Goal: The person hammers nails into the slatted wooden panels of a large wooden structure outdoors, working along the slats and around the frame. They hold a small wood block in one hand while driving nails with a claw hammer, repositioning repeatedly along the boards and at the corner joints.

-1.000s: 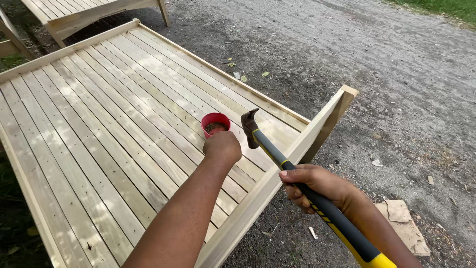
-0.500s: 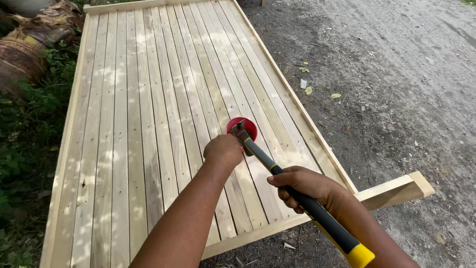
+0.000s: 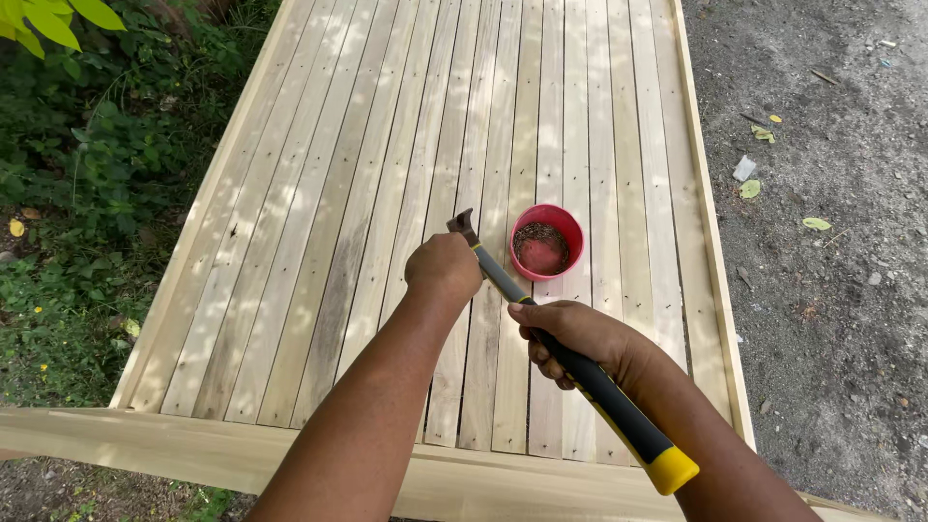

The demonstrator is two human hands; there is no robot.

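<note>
My right hand (image 3: pixel 572 338) grips a claw hammer (image 3: pixel 541 324) by its black and yellow handle; the hammer's head sits just above my left hand. My left hand (image 3: pixel 444 269) is closed into a fist over the pale wooden slats of a large plank panel (image 3: pixel 387 164), right beside the hammer head. Whether it pinches a nail is hidden. A small red bowl (image 3: pixel 547 242) holding dark nails rests on the slats just right of the hammer.
The slatted panel has a raised rim board (image 3: pixel 193 449) along the near edge and a side rail (image 3: pixel 710 251) on the right. Green plants (image 3: pixel 87 174) grow to the left. Grey gravel ground (image 3: pixel 831 242) with leaves and scraps lies to the right.
The view has swung so the panel now runs straight away from me. My left hand moved off the red bowl to the left, and the hammer head now sits beside that fist.
</note>
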